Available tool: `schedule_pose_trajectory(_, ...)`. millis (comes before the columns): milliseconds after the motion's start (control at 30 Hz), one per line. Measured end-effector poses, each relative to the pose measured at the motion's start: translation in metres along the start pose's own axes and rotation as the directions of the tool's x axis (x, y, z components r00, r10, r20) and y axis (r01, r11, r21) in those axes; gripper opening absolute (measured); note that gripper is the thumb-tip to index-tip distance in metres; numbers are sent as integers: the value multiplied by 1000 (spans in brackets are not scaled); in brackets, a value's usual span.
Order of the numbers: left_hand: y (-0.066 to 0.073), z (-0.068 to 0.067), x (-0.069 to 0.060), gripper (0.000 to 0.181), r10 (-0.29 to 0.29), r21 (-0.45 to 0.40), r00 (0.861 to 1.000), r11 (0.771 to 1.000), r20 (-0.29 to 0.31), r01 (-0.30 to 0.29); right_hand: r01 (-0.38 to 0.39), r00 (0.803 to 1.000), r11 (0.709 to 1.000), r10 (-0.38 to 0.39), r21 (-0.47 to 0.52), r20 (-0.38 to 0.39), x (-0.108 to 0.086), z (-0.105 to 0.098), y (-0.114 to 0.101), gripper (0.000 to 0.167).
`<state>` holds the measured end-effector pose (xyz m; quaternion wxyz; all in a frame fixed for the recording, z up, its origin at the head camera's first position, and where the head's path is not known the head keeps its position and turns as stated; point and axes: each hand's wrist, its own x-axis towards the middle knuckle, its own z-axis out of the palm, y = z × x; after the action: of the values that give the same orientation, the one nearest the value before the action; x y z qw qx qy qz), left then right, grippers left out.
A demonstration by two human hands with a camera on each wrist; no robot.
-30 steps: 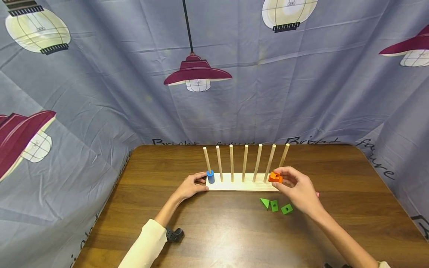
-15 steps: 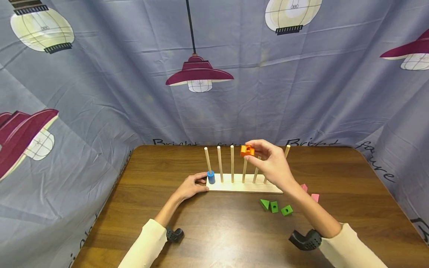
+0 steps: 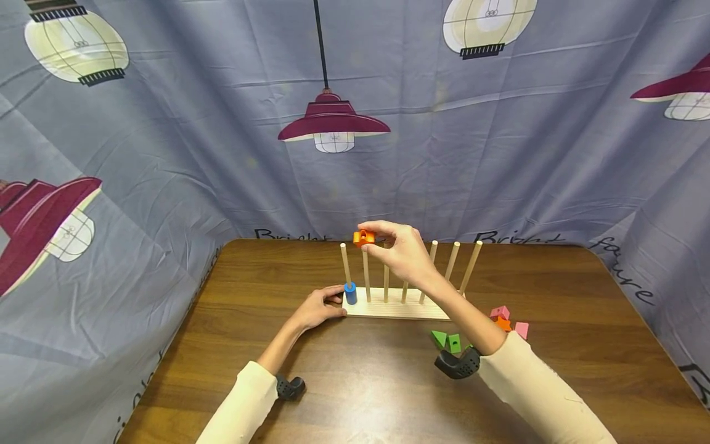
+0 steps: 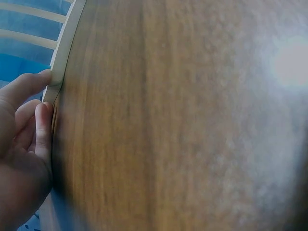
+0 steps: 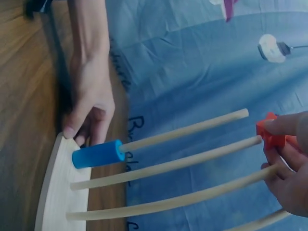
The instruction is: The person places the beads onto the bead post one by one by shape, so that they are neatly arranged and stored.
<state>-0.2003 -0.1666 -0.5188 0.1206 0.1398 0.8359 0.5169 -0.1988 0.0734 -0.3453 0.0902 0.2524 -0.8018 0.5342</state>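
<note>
A pale wooden peg board (image 3: 377, 310) with several upright pegs lies on the table. A blue cylinder (image 3: 350, 294) sits at the foot of its leftmost peg. My left hand (image 3: 316, 310) grips the board's left end; the left wrist view shows the thumb (image 4: 31, 85) against the board's edge. With thumb and fingers, my right hand (image 3: 407, 253) pinches an orange star-shaped block (image 3: 363, 238) with a hole. In the right wrist view this orange block (image 5: 270, 132) is at the tip of the second peg (image 5: 168, 161); whether the tip has entered the hole cannot be told.
Two green blocks (image 3: 454, 343) lie in front of the board, with another green one mostly behind the right wrist camera (image 3: 459, 364). Two pink blocks (image 3: 499, 312) and another orange star (image 3: 503, 324) lie to the right. A grey curtain (image 3: 421, 154) hangs behind the table (image 3: 266, 265).
My right hand has carried the orange star block up and left, from low at the board's right end to the second peg's top. The left hand stays at the board's left end.
</note>
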Motion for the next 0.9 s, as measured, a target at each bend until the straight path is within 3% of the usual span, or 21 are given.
schedule_pose_trajectory(400, -3, 0, 1, 62, 21, 17, 1000, 1000, 5, -21, -59, 998, 994, 58, -87, -15, -3, 10, 10, 36)
schedule_pose_trajectory(600, -5, 1, 1, 63, 7, 8, 1000, 1000, 9, -7, -68, 997, 997, 66, -39, -39, -9, 16, 19, 34)
schedule_pose_trajectory(767, -6, 1, 1, 63, 8, 6, 1000, 1000, 7, -8, -35, 994, 999, 33, -11, -103, -16, 23, 30, 35)
schedule_pose_trajectory(900, -5, 1, 2, 63, 13, 4, 1000, 1000, -2, -13, -52, 988, 998, 56, 26, -141, -23, 31, 41, 36)
